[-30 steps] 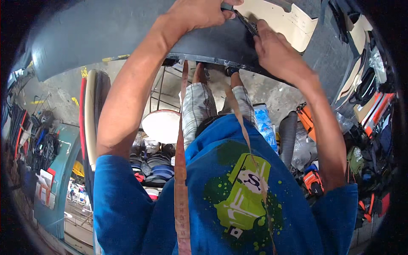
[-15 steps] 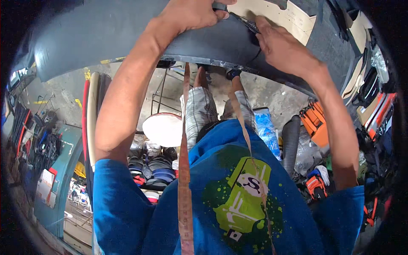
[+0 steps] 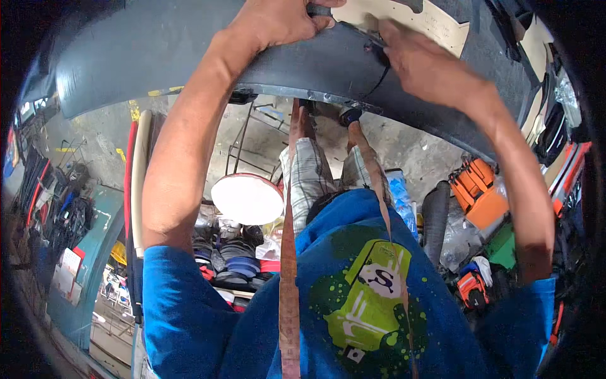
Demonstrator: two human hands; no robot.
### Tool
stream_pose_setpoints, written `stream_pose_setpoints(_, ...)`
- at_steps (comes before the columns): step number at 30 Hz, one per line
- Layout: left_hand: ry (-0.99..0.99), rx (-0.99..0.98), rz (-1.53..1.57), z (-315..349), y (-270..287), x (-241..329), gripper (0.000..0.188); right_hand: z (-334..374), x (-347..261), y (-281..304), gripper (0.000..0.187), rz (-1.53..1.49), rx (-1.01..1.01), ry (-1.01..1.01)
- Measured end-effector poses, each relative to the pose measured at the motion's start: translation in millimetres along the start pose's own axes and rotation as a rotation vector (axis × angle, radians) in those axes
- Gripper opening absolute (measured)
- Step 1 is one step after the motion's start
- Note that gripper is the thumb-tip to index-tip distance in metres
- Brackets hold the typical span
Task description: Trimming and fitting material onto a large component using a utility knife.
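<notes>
My left hand [image 3: 278, 22] is at the top edge of the view, partly cut off. Its thumb and fingers close around a small dark piece beside the cream pattern board [image 3: 435, 28]. To the right, my right hand [image 3: 429, 63] is curled and blurred by motion, its fingers round a slim dark tool [image 3: 374, 39] at the board's near edge. The tool's kind is unclear. Beneath both hands lies black sheet material [image 3: 158, 54] on the worktable, with a thin dark line or cord [image 3: 379, 82] below my right fingers.
A tape measure [image 3: 289, 303] hangs from my neck over my blue shirt. Below the table edge [image 3: 278, 90] stands a round white-topped stool [image 3: 247, 199]. Rolls of material [image 3: 140, 183] lean at left; an orange bag [image 3: 476, 192] and dark roll [image 3: 435, 218] sit at right.
My right hand has shifted slightly right along the board's edge and is now blurred. My left hand stays closed in nearly the same place. The view has moved a little.
</notes>
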State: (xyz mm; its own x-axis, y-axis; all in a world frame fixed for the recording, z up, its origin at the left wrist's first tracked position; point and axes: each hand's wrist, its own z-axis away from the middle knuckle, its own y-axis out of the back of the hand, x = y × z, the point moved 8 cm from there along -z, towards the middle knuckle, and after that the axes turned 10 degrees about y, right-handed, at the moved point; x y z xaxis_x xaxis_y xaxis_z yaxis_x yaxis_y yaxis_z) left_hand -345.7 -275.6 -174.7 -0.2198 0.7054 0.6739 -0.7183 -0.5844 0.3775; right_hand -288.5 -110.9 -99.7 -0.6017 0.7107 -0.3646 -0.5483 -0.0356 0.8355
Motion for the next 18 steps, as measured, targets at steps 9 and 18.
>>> stream_pose_setpoints(9,-0.007,-0.005,0.020,-3.8,-4.2,-9.0,0.038,-19.4,11.9,7.5,0.041,0.108,-0.204,0.103)
stream_pose_setpoints(18,-0.057,0.067,0.001,-3.5,1.6,-7.7,0.039,1.8,21.8,-10.0,0.044,0.122,0.127,0.271)
